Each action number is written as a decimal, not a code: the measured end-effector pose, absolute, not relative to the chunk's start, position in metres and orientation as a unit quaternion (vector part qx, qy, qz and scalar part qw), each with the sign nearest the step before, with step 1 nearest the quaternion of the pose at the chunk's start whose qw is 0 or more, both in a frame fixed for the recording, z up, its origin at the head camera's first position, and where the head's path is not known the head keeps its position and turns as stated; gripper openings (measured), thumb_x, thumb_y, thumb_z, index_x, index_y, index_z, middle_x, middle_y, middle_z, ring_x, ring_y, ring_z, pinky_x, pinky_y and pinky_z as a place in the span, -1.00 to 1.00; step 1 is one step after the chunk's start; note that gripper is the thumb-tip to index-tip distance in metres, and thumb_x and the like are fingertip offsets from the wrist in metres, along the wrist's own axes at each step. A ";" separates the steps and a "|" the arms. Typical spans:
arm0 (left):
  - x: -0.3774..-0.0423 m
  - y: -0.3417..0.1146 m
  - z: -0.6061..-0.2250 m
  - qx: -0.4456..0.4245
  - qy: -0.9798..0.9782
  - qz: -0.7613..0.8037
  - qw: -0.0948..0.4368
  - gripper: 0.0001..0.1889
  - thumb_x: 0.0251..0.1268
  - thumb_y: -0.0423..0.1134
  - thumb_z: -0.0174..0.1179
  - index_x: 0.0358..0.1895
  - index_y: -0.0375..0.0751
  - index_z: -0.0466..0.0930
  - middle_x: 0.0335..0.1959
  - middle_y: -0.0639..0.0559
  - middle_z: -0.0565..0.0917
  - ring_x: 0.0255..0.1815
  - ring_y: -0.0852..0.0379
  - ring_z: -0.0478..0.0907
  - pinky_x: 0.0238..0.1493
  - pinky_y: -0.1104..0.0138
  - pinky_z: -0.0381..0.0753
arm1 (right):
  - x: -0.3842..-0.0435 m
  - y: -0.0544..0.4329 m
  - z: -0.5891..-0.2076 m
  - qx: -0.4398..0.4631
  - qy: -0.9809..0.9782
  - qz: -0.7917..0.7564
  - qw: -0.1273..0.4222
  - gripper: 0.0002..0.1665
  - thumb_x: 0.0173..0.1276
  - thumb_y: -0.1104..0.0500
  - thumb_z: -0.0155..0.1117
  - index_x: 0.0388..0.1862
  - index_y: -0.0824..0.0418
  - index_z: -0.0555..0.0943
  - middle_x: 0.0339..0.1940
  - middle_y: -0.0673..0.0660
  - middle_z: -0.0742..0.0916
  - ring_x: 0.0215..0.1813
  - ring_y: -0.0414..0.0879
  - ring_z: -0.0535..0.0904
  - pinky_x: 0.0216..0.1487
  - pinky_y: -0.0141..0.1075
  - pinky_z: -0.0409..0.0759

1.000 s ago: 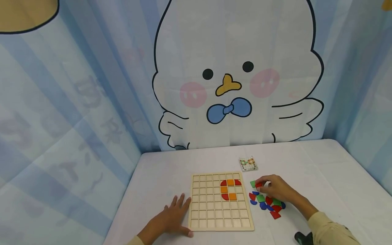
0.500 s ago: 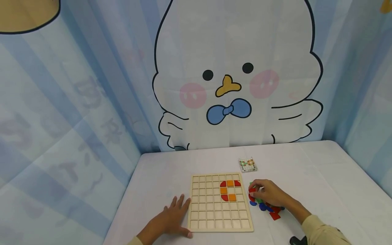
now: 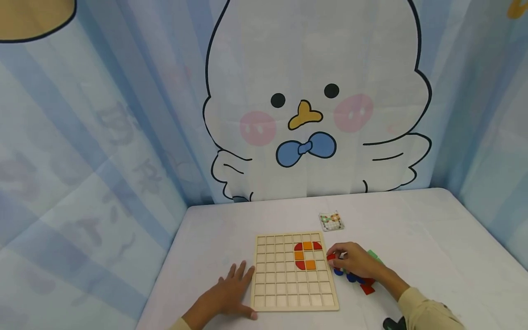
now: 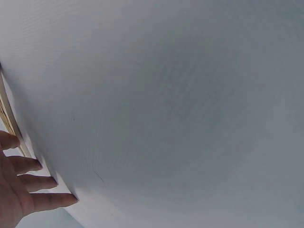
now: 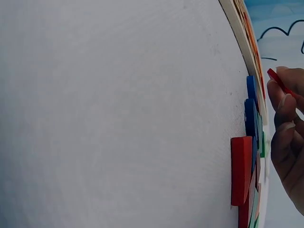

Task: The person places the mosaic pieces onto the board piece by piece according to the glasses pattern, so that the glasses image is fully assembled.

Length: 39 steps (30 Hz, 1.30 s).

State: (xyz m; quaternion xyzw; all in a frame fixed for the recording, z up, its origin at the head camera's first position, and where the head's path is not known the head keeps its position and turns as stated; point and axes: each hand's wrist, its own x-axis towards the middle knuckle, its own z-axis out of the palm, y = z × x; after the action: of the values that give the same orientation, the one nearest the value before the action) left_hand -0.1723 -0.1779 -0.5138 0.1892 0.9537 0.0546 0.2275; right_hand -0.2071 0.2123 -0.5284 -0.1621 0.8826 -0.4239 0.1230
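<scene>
Thumb and fingertips of the right hand [image 3: 352, 257] pinch a red piece [image 3: 331, 257] beside the grid board [image 3: 292, 277] at two o'clock, best lowered flat, while the left hand [image 3: 231, 292], fingers spread and gripping nothing, could steady the nine o'clock edge.

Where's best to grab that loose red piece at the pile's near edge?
Probably by two opposite edges, coming from the near side and slightly above: the red piece shows a straight edge facing bare table, while other pieces crowd its far side.
</scene>
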 end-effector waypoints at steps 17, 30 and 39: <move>-0.172 -0.178 -0.515 0.185 0.954 0.055 0.229 0.29 -0.22 0.50 0.38 0.61 -0.09 0.07 0.63 -0.30 0.00 0.59 -0.46 -0.03 0.29 -0.44 0.26 | -0.207 0.206 -0.533 -0.172 0.873 -0.437 0.135 -0.70 0.37 0.08 0.38 0.00 0.19 0.69 -0.32 0.01 0.60 -0.55 -0.20 0.51 -0.53 -0.36 0.55; -0.173 -0.181 -0.518 0.191 0.953 0.057 0.227 0.30 -0.22 0.51 0.37 0.61 -0.08 0.05 0.63 -0.30 -0.01 0.59 -0.46 -0.04 0.29 -0.44 0.26 | -0.209 0.202 -0.535 -0.180 0.871 -0.439 0.128 -0.76 0.36 0.06 0.40 -0.08 0.14 0.67 -0.36 0.01 0.60 -0.58 -0.23 0.48 -0.57 -0.37 0.50; -0.174 -0.181 -0.519 0.188 0.954 0.054 0.226 0.31 -0.23 0.54 0.35 0.61 -0.07 0.04 0.64 -0.29 -0.01 0.59 -0.45 -0.04 0.29 -0.44 0.26 | -0.211 0.197 -0.536 -0.196 0.874 -0.431 0.111 -0.80 0.34 0.08 0.42 -0.14 0.13 0.69 -0.41 -0.03 0.62 -0.59 -0.28 0.47 -0.57 -0.40 0.50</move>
State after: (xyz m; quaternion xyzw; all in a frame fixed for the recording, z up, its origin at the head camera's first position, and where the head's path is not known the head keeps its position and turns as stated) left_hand -0.1735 -0.1811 -0.5195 0.1878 0.9543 0.0535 0.2263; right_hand -0.2115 0.1972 -0.5362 -0.1957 0.8741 -0.4306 0.1106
